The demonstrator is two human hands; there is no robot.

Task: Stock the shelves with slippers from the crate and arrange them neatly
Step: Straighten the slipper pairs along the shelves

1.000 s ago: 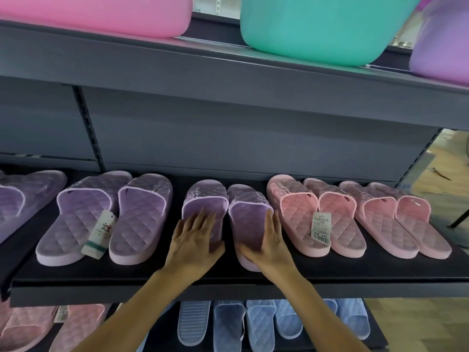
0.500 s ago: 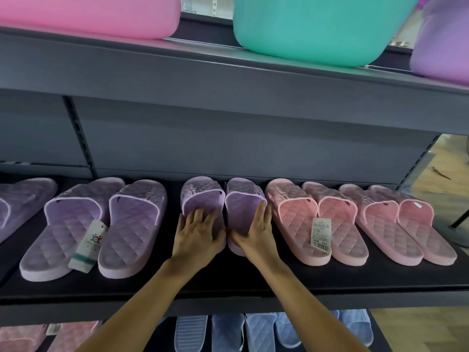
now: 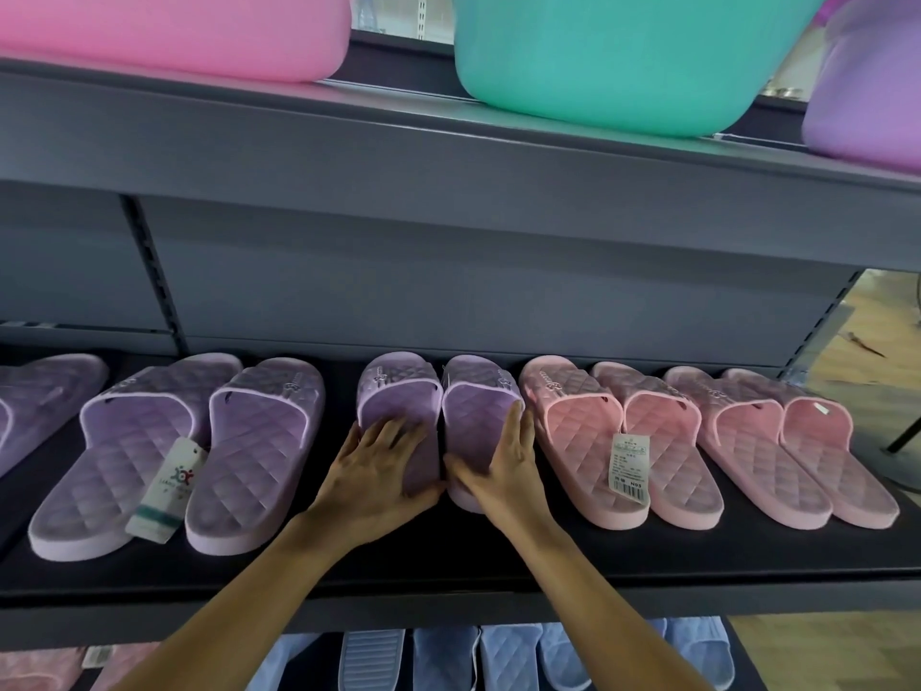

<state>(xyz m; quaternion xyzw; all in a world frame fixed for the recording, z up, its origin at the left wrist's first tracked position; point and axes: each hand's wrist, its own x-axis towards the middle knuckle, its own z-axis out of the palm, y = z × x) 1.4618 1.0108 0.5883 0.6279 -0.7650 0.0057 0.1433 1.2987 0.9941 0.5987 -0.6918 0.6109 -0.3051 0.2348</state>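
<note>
Lilac quilted plastic slippers (image 3: 398,401), the small pair, sat in the middle of the black shelf board (image 3: 448,556), toes pointing at the back panel and the two inner edges touching. Left hand (image 3: 379,471) lay flat on the footbed of the left one, fingers straight and fanned out a bit, thumb down by the heel near the seam between the two. Right hand (image 3: 503,466) was flat on the right one, fingers straight and close together along its outer edge, thumb angled toward the middle. Neither was really gripping anything, just pressing down.

Off to the left, past a gap of bare shelf, was a bigger lilac pair (image 3: 259,431) with a white hang tag (image 3: 167,483) lying between them. On the right the small pair was just beside a pink quilted pair (image 3: 573,426) with a barcode label (image 3: 629,468). Couldn't tell if they actually touched. Another pink pair (image 3: 747,441) came after that.

Up top were a pink plastic tub (image 3: 174,32), a teal tub (image 3: 623,57) and a purple tub (image 3: 867,92). Shelf underneath had pale blue slippers (image 3: 448,660).
</note>
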